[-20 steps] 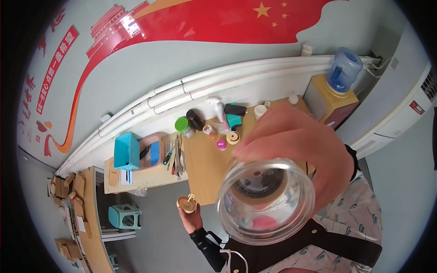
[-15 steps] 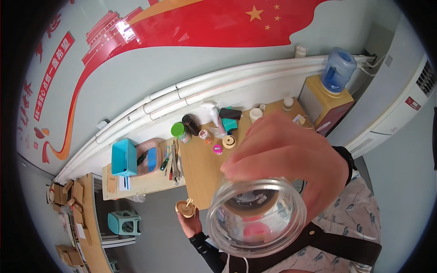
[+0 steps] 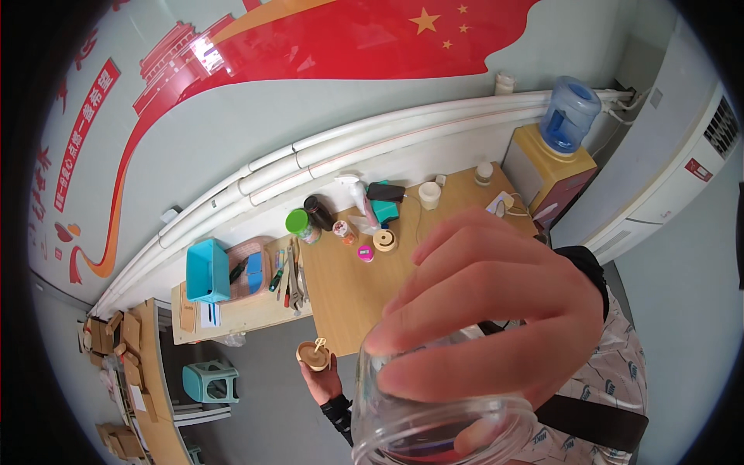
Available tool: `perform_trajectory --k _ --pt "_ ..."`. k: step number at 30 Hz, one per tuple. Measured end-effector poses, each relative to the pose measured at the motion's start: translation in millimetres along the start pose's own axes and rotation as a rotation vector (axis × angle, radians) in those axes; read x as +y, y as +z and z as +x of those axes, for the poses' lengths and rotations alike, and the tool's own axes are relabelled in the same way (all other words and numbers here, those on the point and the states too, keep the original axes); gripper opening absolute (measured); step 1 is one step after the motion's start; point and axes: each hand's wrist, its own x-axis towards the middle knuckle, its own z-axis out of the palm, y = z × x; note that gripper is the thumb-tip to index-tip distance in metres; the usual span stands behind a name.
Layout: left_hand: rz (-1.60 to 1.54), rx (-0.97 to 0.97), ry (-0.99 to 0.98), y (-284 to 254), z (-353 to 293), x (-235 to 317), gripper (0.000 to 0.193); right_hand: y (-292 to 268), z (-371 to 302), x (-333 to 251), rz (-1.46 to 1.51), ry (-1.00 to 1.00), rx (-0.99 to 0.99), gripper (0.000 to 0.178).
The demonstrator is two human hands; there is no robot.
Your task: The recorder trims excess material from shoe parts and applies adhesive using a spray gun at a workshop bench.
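Close to the camera, my right hand (image 3: pixel 496 310) is wrapped round a clear jar (image 3: pixel 380 403). The jar is tilted with its round, ridged mouth toward the bottom of the picture, and a fingertip shows through its wall. Lower down and farther off, my left hand (image 3: pixel 323 382) holds a round tan lid-like piece (image 3: pixel 314 357) with a small pale loop on top. That piece is just off the near left corner of the wooden table (image 3: pixel 341 302). Part of the jar's mouth is cut off by the lower edge.
On the table stand a green-lidded jar (image 3: pixel 297 222), a dark bottle (image 3: pixel 318 211), a pink-lidded pot (image 3: pixel 365 253), a round wooden piece (image 3: pixel 384 240) and a white cup (image 3: pixel 428 195). Left are a blue basket (image 3: pixel 208 271) and tools (image 3: pixel 293 283). A water dispenser (image 3: pixel 549 167) stands right.
My right hand has lowered the jar and tipped it, so its mouth faces more downward. My left hand keeps its hold on the tan piece. The view has shifted slightly.
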Motion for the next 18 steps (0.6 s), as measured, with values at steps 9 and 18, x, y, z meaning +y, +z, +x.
perform_trajectory --k 9,18 --pt "-0.006 0.027 0.001 2 3 -3 0.058 -5 9 -25 -0.112 0.037 0.008 0.014" --pt "-0.018 0.044 0.002 -6 8 -5 0.057 3 18 -25 -0.149 0.042 0.063 0.017"
